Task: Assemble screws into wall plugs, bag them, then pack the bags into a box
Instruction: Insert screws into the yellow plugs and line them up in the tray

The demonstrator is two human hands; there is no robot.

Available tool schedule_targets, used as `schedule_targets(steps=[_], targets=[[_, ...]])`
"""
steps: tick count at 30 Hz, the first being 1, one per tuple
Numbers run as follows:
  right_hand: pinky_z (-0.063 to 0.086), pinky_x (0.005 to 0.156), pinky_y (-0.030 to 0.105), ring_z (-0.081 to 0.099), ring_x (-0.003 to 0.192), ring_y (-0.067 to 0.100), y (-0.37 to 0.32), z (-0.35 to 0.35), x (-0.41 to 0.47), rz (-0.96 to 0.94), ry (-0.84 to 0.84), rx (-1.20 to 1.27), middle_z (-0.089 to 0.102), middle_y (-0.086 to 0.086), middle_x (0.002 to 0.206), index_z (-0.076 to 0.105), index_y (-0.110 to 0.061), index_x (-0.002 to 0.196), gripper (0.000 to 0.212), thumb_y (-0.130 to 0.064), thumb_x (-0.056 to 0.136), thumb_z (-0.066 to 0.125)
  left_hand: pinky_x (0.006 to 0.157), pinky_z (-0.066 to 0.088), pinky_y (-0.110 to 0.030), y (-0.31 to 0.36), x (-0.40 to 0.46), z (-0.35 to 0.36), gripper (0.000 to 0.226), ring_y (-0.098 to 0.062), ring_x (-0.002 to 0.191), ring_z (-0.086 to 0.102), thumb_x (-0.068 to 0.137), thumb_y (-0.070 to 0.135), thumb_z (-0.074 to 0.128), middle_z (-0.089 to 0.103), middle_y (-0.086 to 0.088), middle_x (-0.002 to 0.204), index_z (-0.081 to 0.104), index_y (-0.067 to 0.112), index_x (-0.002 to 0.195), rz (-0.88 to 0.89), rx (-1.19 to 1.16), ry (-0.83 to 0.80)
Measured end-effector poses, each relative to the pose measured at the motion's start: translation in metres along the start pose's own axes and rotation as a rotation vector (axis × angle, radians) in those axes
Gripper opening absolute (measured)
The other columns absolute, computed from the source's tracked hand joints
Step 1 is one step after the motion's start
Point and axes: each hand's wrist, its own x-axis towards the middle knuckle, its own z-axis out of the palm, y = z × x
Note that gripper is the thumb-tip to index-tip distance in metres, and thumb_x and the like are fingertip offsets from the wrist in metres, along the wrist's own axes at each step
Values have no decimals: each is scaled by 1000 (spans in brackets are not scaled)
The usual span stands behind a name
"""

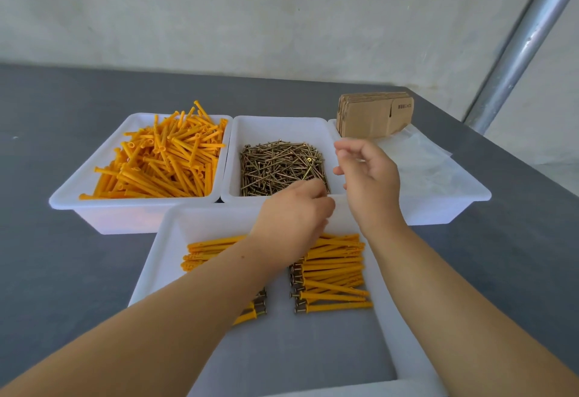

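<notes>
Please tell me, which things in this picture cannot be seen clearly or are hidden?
- Head view: what the left hand pinches among the screws; its fingertips are turned away.
- Left row of assembled plugs: mostly covered by the left forearm.
- Near tray: front cut off by the bottom edge.
- Label on the flat cartons: too small to read.

Three tubs stand in a row across the table (pixel 62 146), touching side by side. The left tub (pixel 94 205) holds loose wall plugs (pixel 163 158), the middle tub (pixel 275 128) a heap of screws (pixel 275 167). The right tub (pixel 438 205), near the table's right edge, holds plastic bags (pixel 419 161), with folded cardboard boxes (pixel 372 117) at its back. A fourth tub (pixel 169 240) sits before the row, holding plugs with screws in them (pixel 335 274).
</notes>
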Motion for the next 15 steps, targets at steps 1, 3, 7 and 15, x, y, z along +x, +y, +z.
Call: schedule_targets(steps=[1,3,7,15], targets=[[49,69,28,68,85,14,1,1,0,7,-13,-5,67,-20,93,68,-32,98,19,-16,95,57,62,53,-44,-2,2,-4,4,-33,86,60,82,5,70,62,-11,96,68,4,84,-6,-9,43],[47,70,26,67,88,14,2,1,1,24,-41,-19,68,-19,93,69,-29,100,18,-16,95,57,60,52,-43,-8,5,-11,1,-33,84,61,82,3,68,64,-12,94,69,3,82,-49,-24,141],[42,68,10,63,87,2,5,3,0,34,-101,-70,67,-18,95,68,-31,102,20,-18,96,56,59,51,-43,-34,9,-35,9,-32,81,61,88,4,63,65,-13,95,72,3,88,-249,23,332],[43,75,15,59,94,1,9,29,9,26,-388,-405,65,-17,104,69,-29,106,21,-16,96,55,96,46,-55,-117,-23,-62,35,-42,119,48,91,12,52,54,-17,127,64,21,123,-1204,206,-67]])
